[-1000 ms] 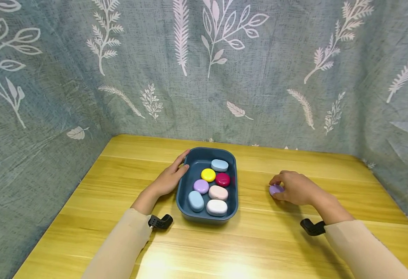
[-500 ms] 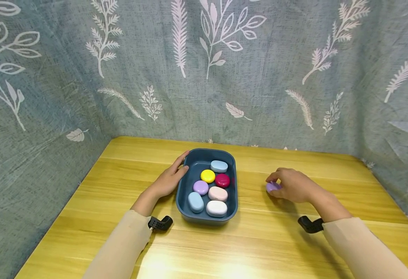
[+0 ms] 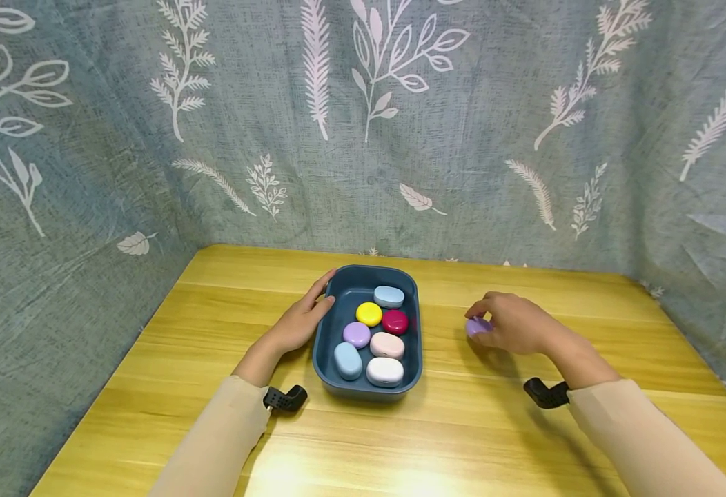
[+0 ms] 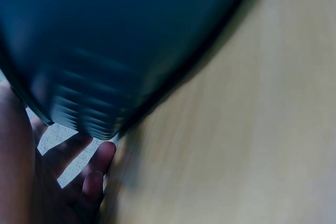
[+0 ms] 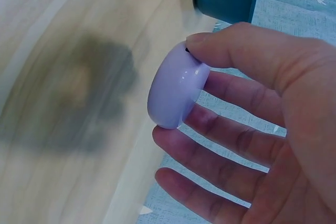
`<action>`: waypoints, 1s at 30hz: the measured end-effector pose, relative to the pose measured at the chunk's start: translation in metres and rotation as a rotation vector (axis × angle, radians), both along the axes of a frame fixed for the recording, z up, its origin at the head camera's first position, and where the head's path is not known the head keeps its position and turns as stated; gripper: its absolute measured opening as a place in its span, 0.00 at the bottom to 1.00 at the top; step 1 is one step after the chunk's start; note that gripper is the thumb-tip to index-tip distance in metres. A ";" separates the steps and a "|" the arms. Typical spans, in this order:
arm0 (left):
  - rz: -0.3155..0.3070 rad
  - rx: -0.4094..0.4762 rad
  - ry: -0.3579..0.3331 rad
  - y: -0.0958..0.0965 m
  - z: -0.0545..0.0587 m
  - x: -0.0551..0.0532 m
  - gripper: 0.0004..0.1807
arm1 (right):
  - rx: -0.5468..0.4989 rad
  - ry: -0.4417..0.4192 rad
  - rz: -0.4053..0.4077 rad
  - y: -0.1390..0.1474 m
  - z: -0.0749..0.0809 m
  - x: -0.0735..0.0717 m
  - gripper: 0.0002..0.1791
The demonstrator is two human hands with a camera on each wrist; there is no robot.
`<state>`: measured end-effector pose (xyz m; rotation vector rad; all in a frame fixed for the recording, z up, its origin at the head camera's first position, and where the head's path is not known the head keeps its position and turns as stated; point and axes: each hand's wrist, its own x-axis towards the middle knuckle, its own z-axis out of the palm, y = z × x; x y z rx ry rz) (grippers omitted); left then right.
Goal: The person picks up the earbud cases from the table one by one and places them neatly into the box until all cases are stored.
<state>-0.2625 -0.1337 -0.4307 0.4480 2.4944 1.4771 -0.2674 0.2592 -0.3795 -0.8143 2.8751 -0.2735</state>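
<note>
My left hand (image 3: pixel 295 324) rests at the left side of a dark blue box (image 3: pixel 341 301), fingers extended along its outer wall and thumb at the rim. In the left wrist view its fingertips touch the ribbed box wall. Over the wood to the right, my right hand (image 3: pixel 515 323) pinches a glossy lavender earbud case (image 3: pixel 477 326) between thumb and fingers. The right wrist view shows this case (image 5: pixel 176 87) tilted on edge, a shadow apart from it. Inside the box lie two light blue cases (image 3: pixel 348 361), a yellow one (image 3: pixel 369 314), a crimson one (image 3: pixel 395 322) and another lavender one (image 3: pixel 356 335).
A pale pink case (image 3: pixel 387 346) and a white case (image 3: pixel 384 371) also lie in the box. The box stands on a yellow wooden table (image 3: pixel 450 428). Grey-blue leaf-patterned cloth (image 3: pixel 338 193) hangs behind the table and along its sides.
My right hand has carried the lavender case leftward and slightly away from me, a little closer to the box. The left hand stays at the box's side.
</note>
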 end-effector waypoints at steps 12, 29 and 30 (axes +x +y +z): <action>-0.002 -0.002 -0.003 0.000 0.000 0.000 0.30 | -0.014 0.008 0.002 -0.013 0.008 -0.002 0.15; 0.017 -0.004 0.006 -0.001 -0.015 -0.009 0.30 | -0.045 0.068 0.046 -0.025 0.012 0.002 0.17; 0.017 -0.001 0.009 -0.001 -0.019 -0.012 0.29 | -0.049 0.069 0.046 -0.026 0.013 0.002 0.17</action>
